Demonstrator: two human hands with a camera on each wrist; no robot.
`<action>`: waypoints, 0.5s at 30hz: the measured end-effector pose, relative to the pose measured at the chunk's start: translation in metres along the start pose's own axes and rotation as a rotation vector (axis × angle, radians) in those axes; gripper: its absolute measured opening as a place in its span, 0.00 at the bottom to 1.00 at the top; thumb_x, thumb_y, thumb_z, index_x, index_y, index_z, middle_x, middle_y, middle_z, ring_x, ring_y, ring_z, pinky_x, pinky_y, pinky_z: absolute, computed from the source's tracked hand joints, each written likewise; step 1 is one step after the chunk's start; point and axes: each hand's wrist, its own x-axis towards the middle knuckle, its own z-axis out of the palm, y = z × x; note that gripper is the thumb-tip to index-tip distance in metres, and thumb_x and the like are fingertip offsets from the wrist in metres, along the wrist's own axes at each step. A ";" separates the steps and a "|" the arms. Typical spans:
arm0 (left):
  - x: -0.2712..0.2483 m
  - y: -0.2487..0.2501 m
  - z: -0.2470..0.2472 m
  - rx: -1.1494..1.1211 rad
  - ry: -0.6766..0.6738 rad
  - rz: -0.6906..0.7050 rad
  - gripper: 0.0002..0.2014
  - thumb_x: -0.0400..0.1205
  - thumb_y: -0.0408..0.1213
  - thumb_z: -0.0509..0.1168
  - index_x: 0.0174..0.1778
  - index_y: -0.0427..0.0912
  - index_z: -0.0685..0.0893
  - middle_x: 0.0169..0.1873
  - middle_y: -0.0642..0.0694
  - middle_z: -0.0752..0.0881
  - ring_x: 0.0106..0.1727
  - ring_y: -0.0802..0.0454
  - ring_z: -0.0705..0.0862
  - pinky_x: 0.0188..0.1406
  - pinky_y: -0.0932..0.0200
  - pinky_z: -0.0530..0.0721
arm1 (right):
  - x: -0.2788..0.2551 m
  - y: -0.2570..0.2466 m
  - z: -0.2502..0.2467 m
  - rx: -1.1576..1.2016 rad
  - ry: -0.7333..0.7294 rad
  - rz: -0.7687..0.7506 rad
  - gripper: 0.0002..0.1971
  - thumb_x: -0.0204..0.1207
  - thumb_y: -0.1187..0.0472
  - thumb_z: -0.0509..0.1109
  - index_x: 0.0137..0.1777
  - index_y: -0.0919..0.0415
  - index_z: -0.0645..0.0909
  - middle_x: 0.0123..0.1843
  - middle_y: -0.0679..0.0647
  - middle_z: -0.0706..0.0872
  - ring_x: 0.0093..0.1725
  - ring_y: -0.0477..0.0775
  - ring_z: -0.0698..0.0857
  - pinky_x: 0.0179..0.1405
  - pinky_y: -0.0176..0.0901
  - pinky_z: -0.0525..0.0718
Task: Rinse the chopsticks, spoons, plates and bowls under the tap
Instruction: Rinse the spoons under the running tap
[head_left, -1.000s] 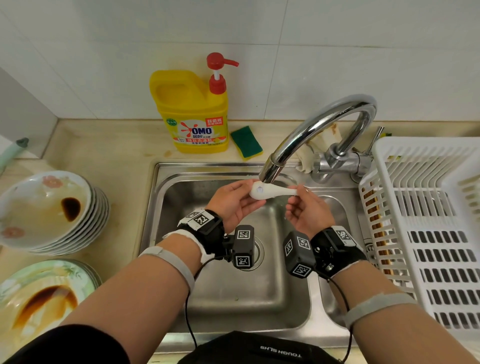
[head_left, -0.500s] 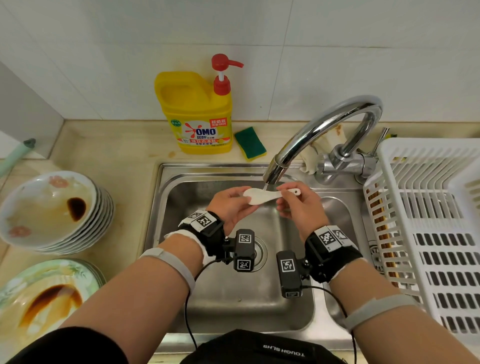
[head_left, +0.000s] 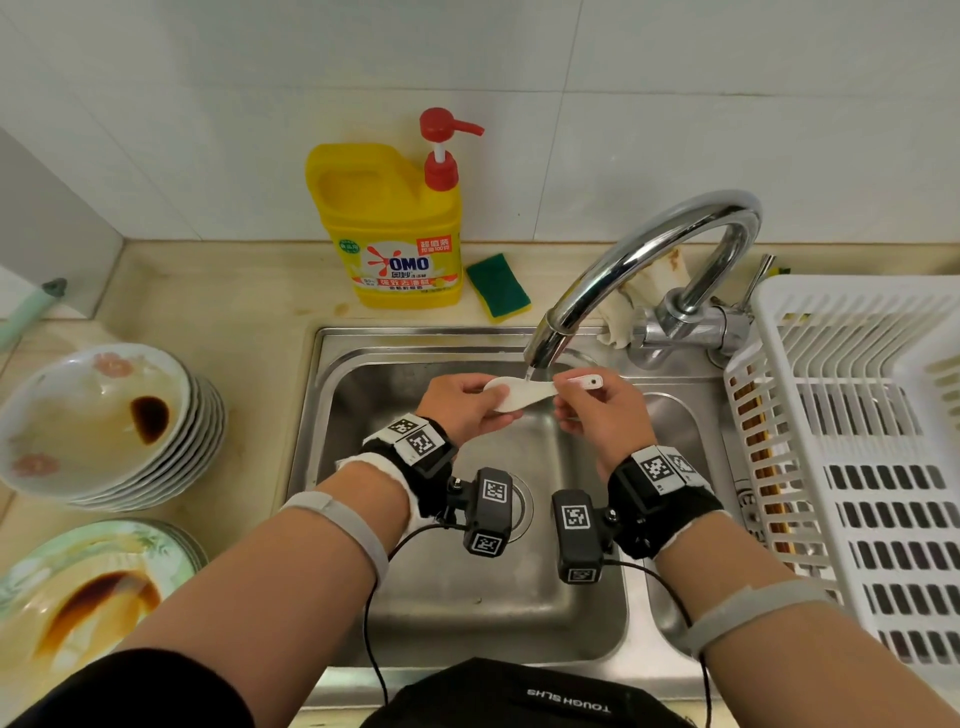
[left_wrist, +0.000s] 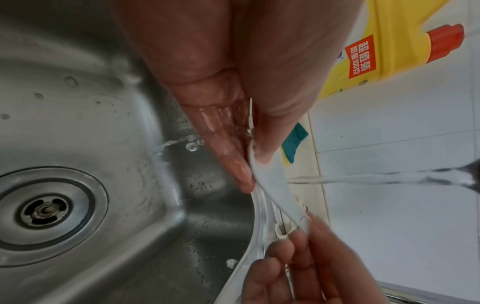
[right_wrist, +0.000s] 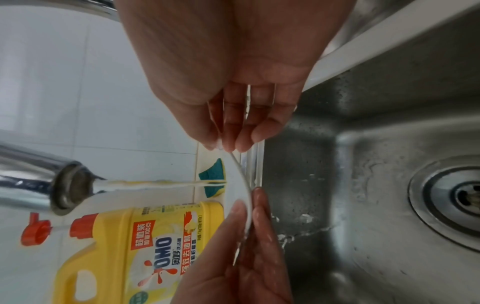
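Note:
A white ceramic spoon (head_left: 519, 395) (left_wrist: 275, 191) (right_wrist: 240, 179) is held level under the chrome tap (head_left: 644, 260) (right_wrist: 52, 185), and a thin stream of water lands on it. My left hand (head_left: 462, 405) (left_wrist: 249, 160) pinches the bowl end between thumb and fingers. My right hand (head_left: 582, 400) (right_wrist: 226, 142) pinches the handle end. A stack of dirty bowls (head_left: 104, 426) and a stack of stained plates (head_left: 78, 597) sit on the counter at the left. Brown chopsticks (head_left: 758, 441) lie in the white basket.
The steel sink (head_left: 415, 597) with its drain (left_wrist: 46, 209) lies under both hands. A yellow detergent bottle (head_left: 395, 234) and a green sponge (head_left: 498, 286) stand behind the sink. A white slatted drying basket (head_left: 857, 467) stands at the right.
The spoon was turned over from bowl-down to lying level under the stream. My right hand rolled over and now grips the handle from above. Both hands stayed under the spout.

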 end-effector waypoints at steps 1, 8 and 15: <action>-0.001 0.001 -0.002 0.017 0.007 0.001 0.09 0.87 0.25 0.65 0.61 0.30 0.86 0.51 0.32 0.90 0.37 0.51 0.93 0.38 0.67 0.90 | 0.001 0.002 0.002 0.012 -0.003 0.021 0.04 0.79 0.68 0.75 0.45 0.59 0.89 0.33 0.54 0.88 0.35 0.50 0.87 0.39 0.45 0.86; -0.007 0.006 -0.021 0.229 0.089 0.071 0.10 0.83 0.22 0.66 0.58 0.32 0.88 0.48 0.36 0.90 0.35 0.52 0.92 0.31 0.67 0.87 | 0.012 0.016 0.024 -0.179 -0.026 0.117 0.14 0.72 0.60 0.83 0.46 0.59 0.79 0.30 0.55 0.83 0.27 0.52 0.79 0.32 0.47 0.79; -0.009 0.004 -0.035 0.362 0.175 0.145 0.08 0.83 0.25 0.67 0.56 0.32 0.89 0.44 0.38 0.91 0.35 0.52 0.91 0.30 0.67 0.85 | 0.013 0.019 0.036 -0.091 -0.081 0.169 0.10 0.74 0.63 0.82 0.44 0.62 0.81 0.29 0.55 0.88 0.32 0.56 0.86 0.37 0.45 0.87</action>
